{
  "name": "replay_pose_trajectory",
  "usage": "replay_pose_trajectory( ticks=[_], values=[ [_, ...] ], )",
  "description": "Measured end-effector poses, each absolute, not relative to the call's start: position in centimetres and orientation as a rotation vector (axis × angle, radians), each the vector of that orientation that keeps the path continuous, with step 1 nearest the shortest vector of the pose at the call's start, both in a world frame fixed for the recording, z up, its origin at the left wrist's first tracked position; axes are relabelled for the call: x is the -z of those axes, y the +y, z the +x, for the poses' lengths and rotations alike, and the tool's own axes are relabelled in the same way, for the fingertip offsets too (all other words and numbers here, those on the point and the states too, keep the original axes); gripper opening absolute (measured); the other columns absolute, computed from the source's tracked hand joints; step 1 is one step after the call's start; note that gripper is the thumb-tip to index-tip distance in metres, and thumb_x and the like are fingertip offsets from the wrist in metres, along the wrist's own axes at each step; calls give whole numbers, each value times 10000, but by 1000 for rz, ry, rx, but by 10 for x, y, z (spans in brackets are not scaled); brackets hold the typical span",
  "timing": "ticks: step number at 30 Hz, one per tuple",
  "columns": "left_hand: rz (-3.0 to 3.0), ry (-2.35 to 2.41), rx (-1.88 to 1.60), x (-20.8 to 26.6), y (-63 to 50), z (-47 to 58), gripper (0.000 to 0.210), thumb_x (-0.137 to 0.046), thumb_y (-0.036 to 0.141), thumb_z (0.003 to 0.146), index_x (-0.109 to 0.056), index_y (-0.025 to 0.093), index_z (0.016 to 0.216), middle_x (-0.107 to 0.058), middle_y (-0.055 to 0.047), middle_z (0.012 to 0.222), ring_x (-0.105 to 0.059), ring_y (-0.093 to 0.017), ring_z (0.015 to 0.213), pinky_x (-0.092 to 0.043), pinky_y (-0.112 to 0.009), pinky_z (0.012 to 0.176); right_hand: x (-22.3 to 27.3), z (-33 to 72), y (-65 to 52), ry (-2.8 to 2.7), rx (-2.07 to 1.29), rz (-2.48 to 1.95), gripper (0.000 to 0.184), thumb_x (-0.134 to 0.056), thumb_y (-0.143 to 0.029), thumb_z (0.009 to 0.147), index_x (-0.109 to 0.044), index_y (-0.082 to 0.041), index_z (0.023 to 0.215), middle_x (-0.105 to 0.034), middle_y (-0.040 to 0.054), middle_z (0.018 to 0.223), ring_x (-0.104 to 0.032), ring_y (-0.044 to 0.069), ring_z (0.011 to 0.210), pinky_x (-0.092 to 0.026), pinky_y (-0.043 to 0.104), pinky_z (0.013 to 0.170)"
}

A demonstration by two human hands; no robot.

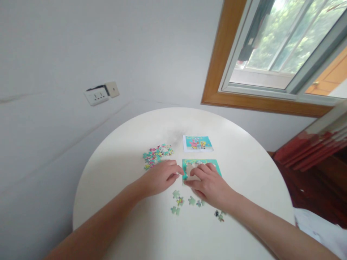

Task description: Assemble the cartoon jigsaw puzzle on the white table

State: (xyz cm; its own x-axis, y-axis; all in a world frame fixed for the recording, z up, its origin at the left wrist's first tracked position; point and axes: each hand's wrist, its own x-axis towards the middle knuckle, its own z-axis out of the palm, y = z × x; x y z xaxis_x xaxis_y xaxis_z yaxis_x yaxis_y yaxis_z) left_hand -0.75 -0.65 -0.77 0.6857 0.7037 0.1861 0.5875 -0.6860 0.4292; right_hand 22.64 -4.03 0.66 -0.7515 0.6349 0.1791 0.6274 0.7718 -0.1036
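A partly filled jigsaw puzzle [185,167] lies on the white table, with teal pieces along its border and a bare beige middle. My right hand [208,182] is over its lower part, fingers curled and thumb at the lower left corner; whatever is between them is hidden. Beside the puzzle's left edge is my left hand [162,176], index finger stretched toward the border, thumb a little apart below it. Loose puzzle pieces [176,194] are scattered in front of the hands. Other pieces [219,215] lie near my right forearm, partly covered by it.
Behind the puzzle is a reference picture card [199,143] with cartoon figures. A pile of mixed puzzle pieces [157,153] spreads beyond my left hand. The round white table [121,144] stands close to a wall with a socket [97,95] and a wood-framed window [213,81].
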Motion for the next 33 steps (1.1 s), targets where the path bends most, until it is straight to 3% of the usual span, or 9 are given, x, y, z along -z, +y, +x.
replay_pose_trajectory(
  ticks=[13,33],
  values=[
    [2535,1029,-494,9,-5,-8,228,-454,146,889,-647,217,988,-606,-32,913,-558,-175,888,-410,-280,806,-8,234,-30,-2764,-104,-898,249,-489,-249,940,-643,-287,1132,-608,50,1071,-458,207,1003,-286,362,847],
    [2578,1005,-496,7,-6,-7,236,-448,165,895,-652,215,1003,-602,-36,884,-557,-177,873,-416,-284,796,-3,236,-37,-2834,-47,-797,354,-503,-221,928,-589,-320,1257,-581,66,1210,-443,227,1086,-274,402,916]
  ],
)
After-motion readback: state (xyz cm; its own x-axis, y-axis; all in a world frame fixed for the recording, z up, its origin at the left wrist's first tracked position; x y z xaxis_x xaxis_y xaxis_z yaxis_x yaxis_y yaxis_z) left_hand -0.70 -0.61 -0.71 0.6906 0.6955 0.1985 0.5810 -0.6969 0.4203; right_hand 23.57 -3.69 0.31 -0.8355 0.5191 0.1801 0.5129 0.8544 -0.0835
